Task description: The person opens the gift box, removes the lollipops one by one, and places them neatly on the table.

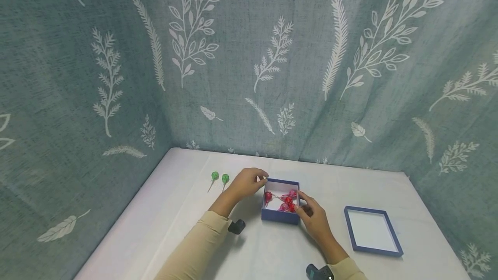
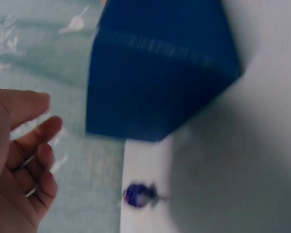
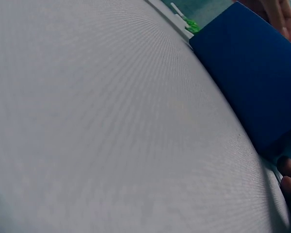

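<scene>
A blue box (image 1: 280,217) with a white inside stands without its cover on the white table. Several red and pink lollipops (image 1: 288,201) lie in it. My left hand (image 1: 248,182) is at the far left corner, its fingers loosely bent; in the left wrist view a gap shows between the fingertips (image 2: 49,127) and the box. My right hand (image 1: 312,215) holds the right wall, thumb and forefinger spread along the rim; in the right wrist view the fingertips (image 3: 288,167) show at the box's corner.
Two green lollipops (image 1: 215,176) lie left of my left hand. A purple lollipop (image 2: 137,195) lies on the table in the left wrist view. To the right rests a blue-rimmed lid (image 1: 371,230), white side up. A leaf-patterned curtain (image 1: 249,55) hangs behind the table.
</scene>
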